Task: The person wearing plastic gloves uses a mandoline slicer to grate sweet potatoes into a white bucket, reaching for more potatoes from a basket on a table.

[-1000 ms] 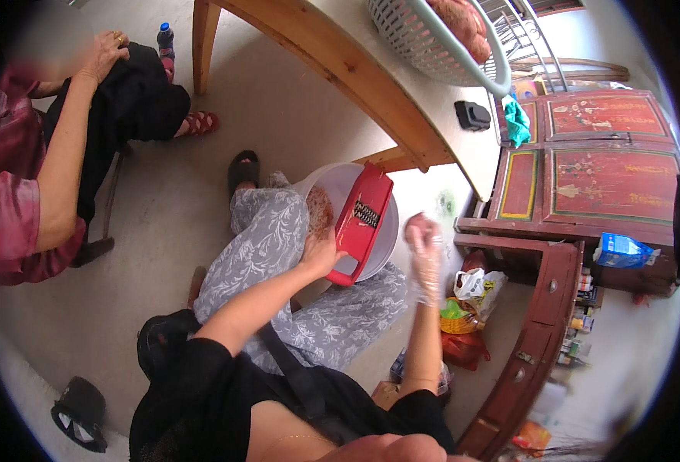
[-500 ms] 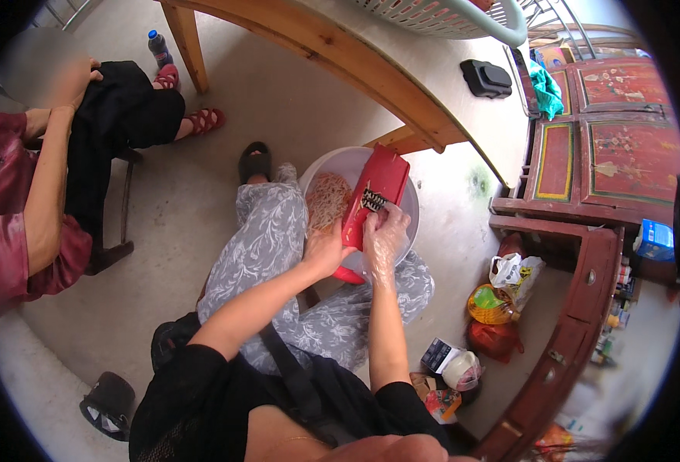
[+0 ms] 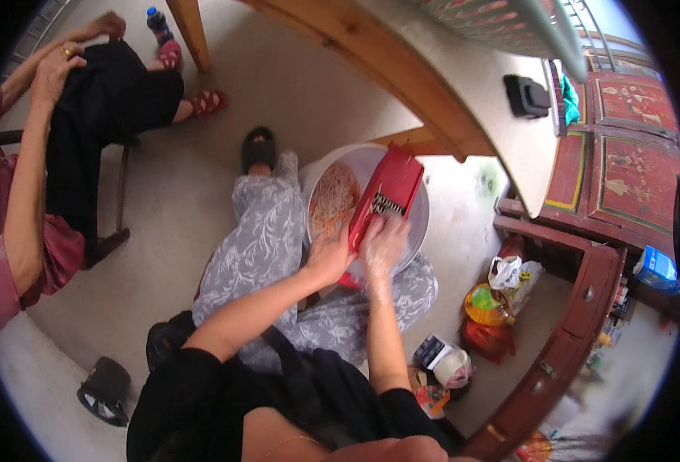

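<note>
Honestly can't read any lettering here. The blue packet (image 3: 658,269) by the red cabinet (image 3: 634,185) has pale print, way too tiny, and the dark-and-white box (image 3: 431,351) is just blurry.

A wood-edged table (image 3: 526,150) stands on grey floor (image 3: 178,192) near a painted red cabinet (image 3: 632,181).

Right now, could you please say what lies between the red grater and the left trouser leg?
In the head view, orange shreds in the white tub, and its left rim, lie between them.
</note>
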`<state>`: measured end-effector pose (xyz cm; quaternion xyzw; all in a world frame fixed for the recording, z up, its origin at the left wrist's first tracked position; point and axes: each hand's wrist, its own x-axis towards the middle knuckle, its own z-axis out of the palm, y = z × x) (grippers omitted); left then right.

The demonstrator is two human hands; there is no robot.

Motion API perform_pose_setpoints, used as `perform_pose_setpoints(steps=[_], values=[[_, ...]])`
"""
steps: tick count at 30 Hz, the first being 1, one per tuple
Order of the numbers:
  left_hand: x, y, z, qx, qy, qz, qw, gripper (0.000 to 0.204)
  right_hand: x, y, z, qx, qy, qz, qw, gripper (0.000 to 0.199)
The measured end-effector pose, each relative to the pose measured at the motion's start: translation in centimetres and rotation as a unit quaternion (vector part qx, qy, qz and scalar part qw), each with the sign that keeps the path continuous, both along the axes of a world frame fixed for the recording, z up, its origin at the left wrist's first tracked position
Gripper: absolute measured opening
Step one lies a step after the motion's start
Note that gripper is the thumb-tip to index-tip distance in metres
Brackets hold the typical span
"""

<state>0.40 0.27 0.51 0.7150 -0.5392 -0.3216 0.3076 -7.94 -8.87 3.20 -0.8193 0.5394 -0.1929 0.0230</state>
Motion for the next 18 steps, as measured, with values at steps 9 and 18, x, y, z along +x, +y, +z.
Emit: perform_pose_setpoints(steps=[9,18], values=[[0.3,0.7,-0.1,0.015,0.021,0.012,1.000,0.077,1.4,1.0,0.9,-0.053,0.057,-0.005,0.997,0.020],[0.5,0.6,0.5,0.026,0.015,0.005,1.000,0.077,2.3,-1.7,0.2,-0.023,0.062,-0.060,0.996,0.018]])
